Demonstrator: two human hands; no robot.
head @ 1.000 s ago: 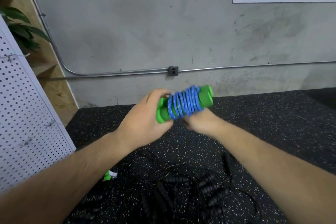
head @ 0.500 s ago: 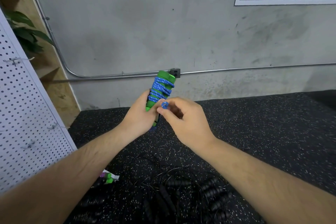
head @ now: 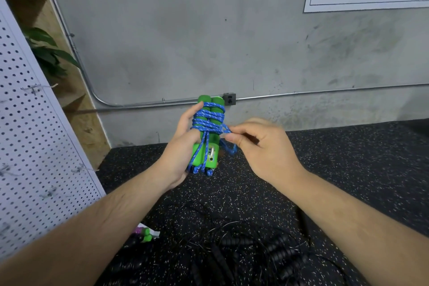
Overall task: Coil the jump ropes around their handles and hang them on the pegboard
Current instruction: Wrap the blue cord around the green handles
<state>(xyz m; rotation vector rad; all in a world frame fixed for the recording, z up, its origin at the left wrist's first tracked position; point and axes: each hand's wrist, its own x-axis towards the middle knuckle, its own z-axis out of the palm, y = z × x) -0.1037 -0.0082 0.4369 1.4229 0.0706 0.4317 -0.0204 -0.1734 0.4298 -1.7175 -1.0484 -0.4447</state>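
A pair of green jump rope handles (head: 210, 102) stands upright side by side, wound with blue rope (head: 207, 121). My left hand (head: 180, 151) grips the handles from the left, thumb over the coils. My right hand (head: 262, 146) pinches a loop of the blue rope just right of the handles, and a short loop hangs below its fingers. The white pegboard (head: 34, 146) with wire hooks stands at the left. Several black jump ropes (head: 267, 251) lie tangled on the floor below my arms.
Another green-handled item (head: 146, 234) lies on the speckled black mat (head: 348, 169) near the pegboard's foot. A grey concrete wall with a conduit pipe (head: 301, 94) and a socket is behind. A plant (head: 48, 53) and wooden shelving are at far left.
The bundle turned from lying sideways to upright in my left hand. My right hand came out from under it and now pulls a rope loop out to the right.
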